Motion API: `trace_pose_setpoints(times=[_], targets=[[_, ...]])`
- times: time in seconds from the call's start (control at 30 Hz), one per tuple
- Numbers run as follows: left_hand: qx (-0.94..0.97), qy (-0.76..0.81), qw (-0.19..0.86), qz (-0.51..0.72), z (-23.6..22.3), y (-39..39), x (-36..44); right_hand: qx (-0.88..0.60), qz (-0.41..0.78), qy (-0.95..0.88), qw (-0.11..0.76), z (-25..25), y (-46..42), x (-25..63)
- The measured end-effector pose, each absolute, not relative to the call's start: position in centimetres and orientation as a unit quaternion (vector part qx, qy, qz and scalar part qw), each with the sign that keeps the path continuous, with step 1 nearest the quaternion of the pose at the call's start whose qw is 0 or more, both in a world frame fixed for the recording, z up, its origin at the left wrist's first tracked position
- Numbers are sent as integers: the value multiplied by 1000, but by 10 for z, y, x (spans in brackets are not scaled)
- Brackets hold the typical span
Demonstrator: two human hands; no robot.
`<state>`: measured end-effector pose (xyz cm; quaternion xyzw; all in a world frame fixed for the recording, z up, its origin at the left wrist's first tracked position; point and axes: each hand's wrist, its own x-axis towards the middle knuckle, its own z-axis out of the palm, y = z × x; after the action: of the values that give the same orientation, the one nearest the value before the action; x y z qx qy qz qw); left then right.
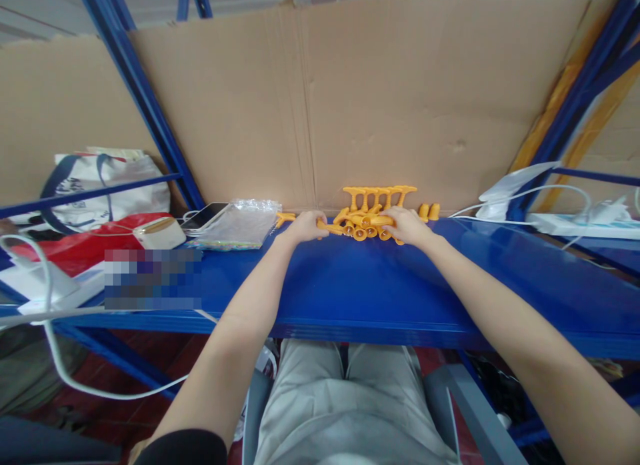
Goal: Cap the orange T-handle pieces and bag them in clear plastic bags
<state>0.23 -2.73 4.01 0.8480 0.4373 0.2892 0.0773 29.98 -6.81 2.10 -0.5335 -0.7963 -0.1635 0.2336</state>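
1. Your left hand (307, 226) is over the far part of the blue tabletop (320, 298), its fingers bent at a yellow piece (334, 229) that reaches out to their right. The fingertips are too small to show whether they pinch it, so you cannot tell if they are together or apart.
2. Your right hand (409, 226) is level with the left and well apart from it, its fingers touching the right side of the yellow pile (363, 221). You cannot tell how firmly those fingers close, or on which piece.
3. The yellow pile lies between your two hands, with several round, hollow ends facing you.
4. Just beyond the pile, ahead and to the left of your right hand, a row of T-shaped yellow pieces (377, 197) stands upright, crossbars on top, near the cardboard panel (400, 105).
5. Just to the right of your right hand are two small yellow pieces (429, 212), side by side.
6. Just to the left of your left hand is a forked yellow piece (286, 217).
7. Farther left of that hand you have a clear plastic packet (237, 226), a dark-screened phone (207, 215), a red bag (95, 241) and a pale case (159, 233).
8. Well to the right of your right hand, a white power strip (583, 226) lies with white cables around it.
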Motion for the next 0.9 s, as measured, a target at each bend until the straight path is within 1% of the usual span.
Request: trace_pose_setpoints(times=[0.17,0.33,0.5,0.67,0.9], targets=[[835,432,84,329,46,-31,-2,-527,-171,-802,223,21,-69,298],[826,414,114,364,51,-39,3,-531,-176,-799,221,23,-73,294],[828,404,129,368,50,-44,10,-504,-185,-811,235,25,-77,286],[828,405,123,369,48,-41,10,-502,-164,-815,240,27,-79,282],[828,408,132,362,45,-38,8,-495,-154,-810,275,24,-73,289]])
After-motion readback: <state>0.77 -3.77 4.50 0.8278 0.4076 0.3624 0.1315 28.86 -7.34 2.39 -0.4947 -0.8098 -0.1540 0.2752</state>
